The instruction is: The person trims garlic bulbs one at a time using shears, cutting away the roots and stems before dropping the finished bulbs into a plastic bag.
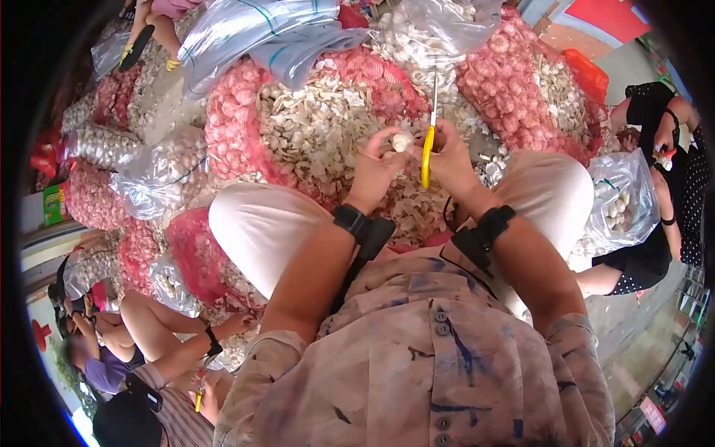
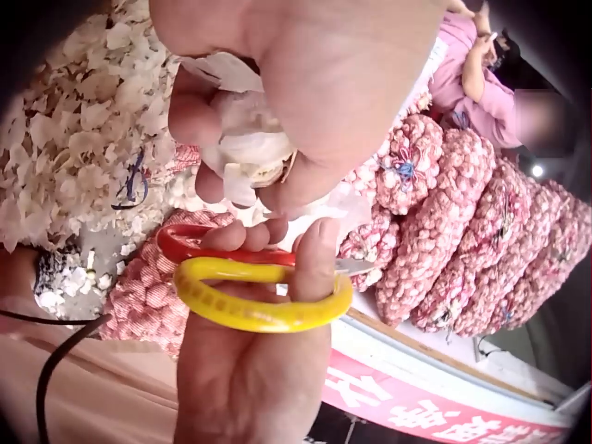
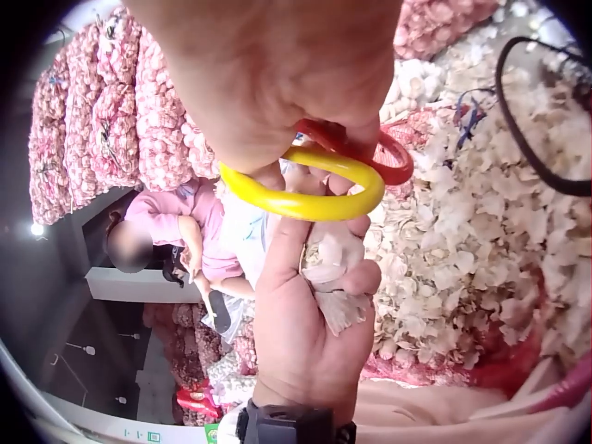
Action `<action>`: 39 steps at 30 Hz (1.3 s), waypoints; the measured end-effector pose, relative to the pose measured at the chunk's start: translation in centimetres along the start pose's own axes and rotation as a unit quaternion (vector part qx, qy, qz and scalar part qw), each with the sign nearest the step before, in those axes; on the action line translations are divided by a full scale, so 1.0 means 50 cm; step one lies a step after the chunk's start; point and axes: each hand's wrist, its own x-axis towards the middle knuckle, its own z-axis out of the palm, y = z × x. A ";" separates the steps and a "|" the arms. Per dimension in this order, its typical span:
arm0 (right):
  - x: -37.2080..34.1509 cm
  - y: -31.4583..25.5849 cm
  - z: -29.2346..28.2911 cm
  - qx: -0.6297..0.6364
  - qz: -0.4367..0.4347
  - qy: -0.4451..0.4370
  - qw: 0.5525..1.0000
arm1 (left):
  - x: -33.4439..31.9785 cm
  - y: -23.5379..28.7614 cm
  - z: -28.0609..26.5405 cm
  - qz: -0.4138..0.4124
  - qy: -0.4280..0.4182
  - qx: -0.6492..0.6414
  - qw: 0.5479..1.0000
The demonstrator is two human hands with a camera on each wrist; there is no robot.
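Note:
My left hand (image 1: pixel 378 168) grips a whitish garlic bulb (image 1: pixel 402 141) with loose, papery skin, its fingers curled round it. In the right wrist view flaps of skin hang off the garlic bulb (image 3: pixel 331 264) in the palm. Beside it my right hand (image 1: pixel 451 163) holds a pair of scissors (image 1: pixel 427 153) with one yellow and one red handle loop. The blades point away from me, past the garlic. In the left wrist view the fingers of the right hand (image 2: pixel 254 370) pass through the scissors' yellow loop (image 2: pixel 264 314). Both hands are close together above my lap.
A red mesh sack (image 1: pixel 237 123) spilling garlic skins (image 1: pixel 316 134) lies before my knees. Another full mesh sack (image 1: pixel 495 82) stands at the right, and clear plastic bags (image 1: pixel 253 37) lie at the back. A person (image 1: pixel 167 395) sits at the left, another (image 1: pixel 670 164) at the right.

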 end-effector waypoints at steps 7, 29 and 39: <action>0.003 0.001 0.003 -0.004 -0.001 -0.020 1.000 | -0.007 0.005 -0.009 -0.003 -0.031 -0.031 0.999; 0.006 0.006 0.004 0.117 0.045 0.028 0.992 | -0.015 -0.014 0.028 0.029 0.014 0.053 0.998; 0.001 -0.003 0.020 0.123 0.032 0.024 0.992 | -0.010 -0.028 0.025 0.026 0.046 -0.100 0.994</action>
